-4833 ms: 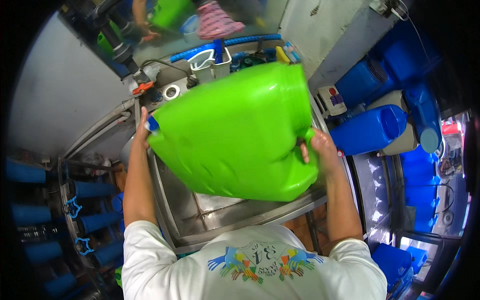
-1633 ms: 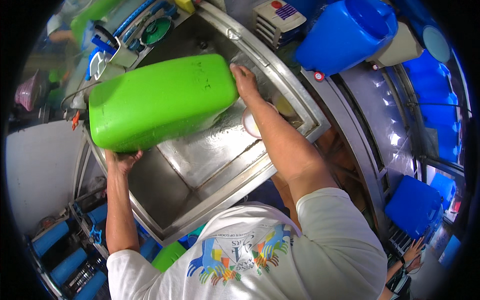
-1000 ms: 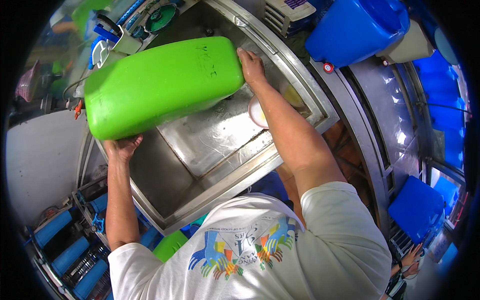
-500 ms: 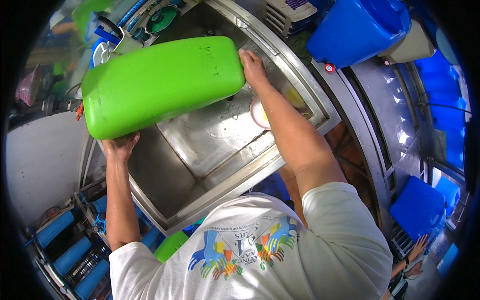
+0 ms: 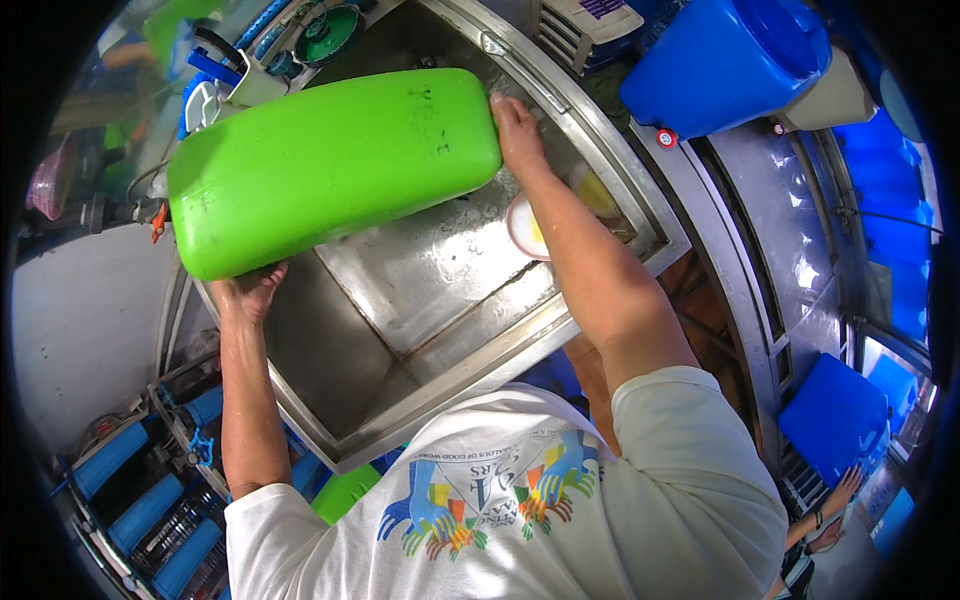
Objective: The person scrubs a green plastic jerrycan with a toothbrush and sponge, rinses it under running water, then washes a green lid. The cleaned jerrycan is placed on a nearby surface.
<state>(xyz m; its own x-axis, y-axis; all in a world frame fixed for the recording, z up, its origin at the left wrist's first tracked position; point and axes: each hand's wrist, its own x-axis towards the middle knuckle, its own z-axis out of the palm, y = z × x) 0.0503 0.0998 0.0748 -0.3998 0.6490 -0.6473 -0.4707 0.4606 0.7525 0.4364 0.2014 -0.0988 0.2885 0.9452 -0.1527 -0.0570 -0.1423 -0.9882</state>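
Note:
A green plastic jerrycan [image 5: 330, 170] lies on its side across the stainless steel sink [image 5: 390, 390], held at both ends. My left hand [image 5: 250, 288] grips it from beneath at its near left end, the fingers partly hidden by it. My right hand [image 5: 518, 135] is closed on its far right end. Under my right forearm a round whitish bowl [image 5: 522, 232] with something yellow in it rests in the sink. An orange valve handle [image 5: 158, 225] is just left of the jerrycan.
Behind the sink stand a white caddy [image 5: 250, 85] and a green lid [image 5: 320, 40]. Blue containers [image 5: 700, 70] crowd the right side. Another person's hand [image 5: 840, 495] shows at lower right by a blue container [image 5: 830, 410]. A blue filter rack [image 5: 150, 510] is at lower left.
Since the earliest frame the jerrycan has turned and moved left, and the view has swung round, showing more sink. Over the last second it has shifted slightly up and right with my right hand.

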